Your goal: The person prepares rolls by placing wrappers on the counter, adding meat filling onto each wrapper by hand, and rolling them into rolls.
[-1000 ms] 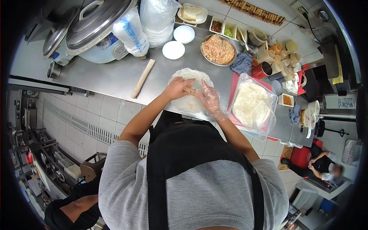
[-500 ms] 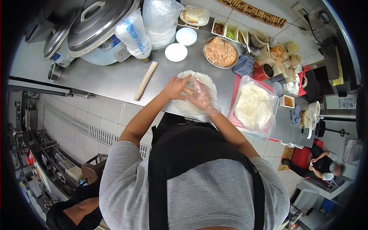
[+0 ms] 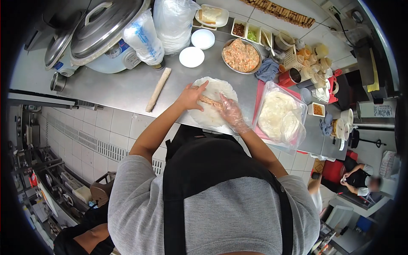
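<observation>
A thin round pale sheet (image 3: 212, 119) lies near the counter's front edge, with a narrow strip of orange-pink filling (image 3: 210, 101) across it. My left hand (image 3: 189, 97) is bare and rests at the sheet's left side, thumb and forefinger spread, its thumb side at the strip's left end. In a clear plastic glove, my right hand (image 3: 231, 111) has its fingers closed round the strip's right end. A metal bowl of similar filling (image 3: 241, 55) stands behind. Left of the sheet lies a long pale roll (image 3: 159, 89).
A tray of dough sheets under plastic (image 3: 278, 114) is on the right. White dishes (image 3: 191, 57), topping containers (image 3: 253, 34), a blue cloth (image 3: 267, 69) and bagged stacks (image 3: 172, 27) stand behind, cookers (image 3: 106, 34) at left. A seated person (image 3: 357, 179) is at far right.
My hands have moved apart, and the filling between them now shows as a longer strip. Part of another person's limb has appeared at the lower right.
</observation>
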The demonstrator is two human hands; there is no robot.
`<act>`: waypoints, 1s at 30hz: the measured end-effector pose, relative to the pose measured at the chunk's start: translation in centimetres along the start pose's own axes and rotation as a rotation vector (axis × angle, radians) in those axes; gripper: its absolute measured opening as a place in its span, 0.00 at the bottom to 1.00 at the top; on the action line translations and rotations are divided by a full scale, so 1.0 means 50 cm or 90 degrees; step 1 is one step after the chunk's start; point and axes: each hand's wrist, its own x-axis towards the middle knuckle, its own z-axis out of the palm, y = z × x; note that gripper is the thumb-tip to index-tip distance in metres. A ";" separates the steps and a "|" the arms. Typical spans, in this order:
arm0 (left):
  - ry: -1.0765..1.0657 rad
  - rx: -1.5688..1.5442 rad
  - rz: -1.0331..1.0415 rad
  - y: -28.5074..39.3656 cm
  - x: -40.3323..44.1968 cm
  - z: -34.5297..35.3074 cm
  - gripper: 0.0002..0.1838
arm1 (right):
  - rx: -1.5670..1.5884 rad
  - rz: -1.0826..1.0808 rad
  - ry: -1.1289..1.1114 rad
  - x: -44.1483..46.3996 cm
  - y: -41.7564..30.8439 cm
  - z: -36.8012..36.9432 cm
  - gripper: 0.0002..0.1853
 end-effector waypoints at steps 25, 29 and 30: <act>0.217 -0.107 0.118 0.061 0.005 0.032 0.49 | 0.175 0.024 0.072 0.046 -0.027 -0.011 0.38; 0.183 -0.140 0.102 0.040 0.005 0.042 0.51 | 0.185 0.005 0.061 0.052 -0.021 0.000 0.32; 0.167 -0.165 0.102 0.036 0.006 0.045 0.52 | 0.185 0.003 0.059 0.054 -0.026 0.001 0.32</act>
